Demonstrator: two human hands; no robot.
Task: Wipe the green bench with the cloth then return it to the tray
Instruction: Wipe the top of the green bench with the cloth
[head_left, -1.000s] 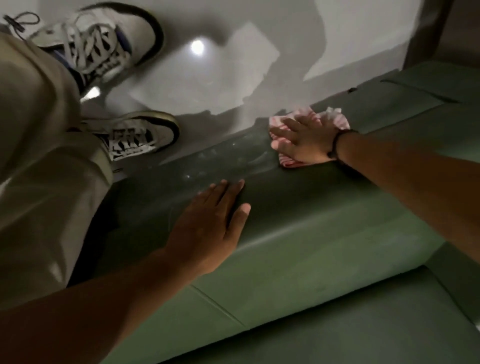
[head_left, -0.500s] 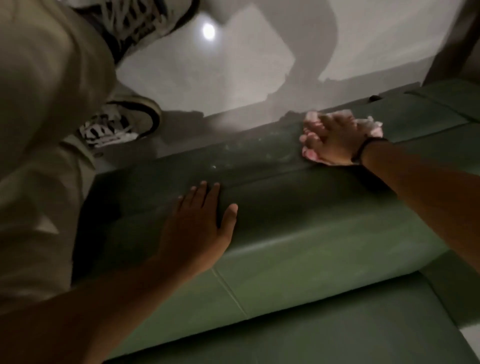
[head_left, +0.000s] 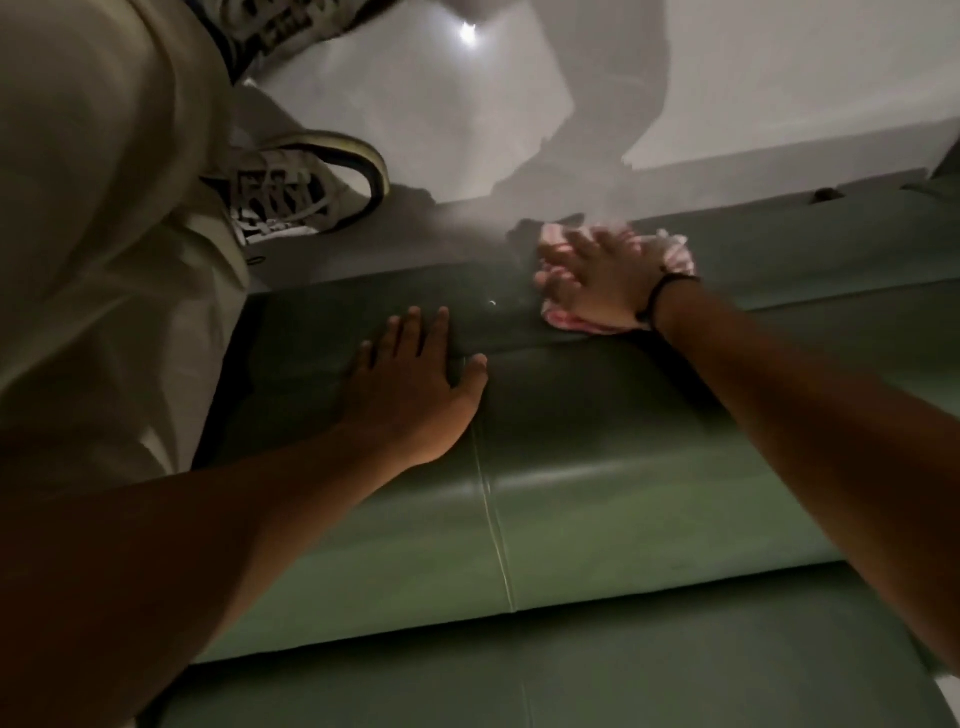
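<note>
Wiping w/ right hand (head_left: 597, 275) flat on cloth (head_left: 675, 254) at 1 o'clock — I'd keep pressure even; left hand (head_left: 415, 384) spread wide, empty, braced on green bench (head_left: 623, 519).

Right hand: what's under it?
The cloth, pressed flat on the green bench by the right hand; pink edges stick out around it. The cloth's middle is covered.

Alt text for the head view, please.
The right hand presses a pink-striped cloth flat on the green bench near its far edge. The left hand rests open beside it.
</note>
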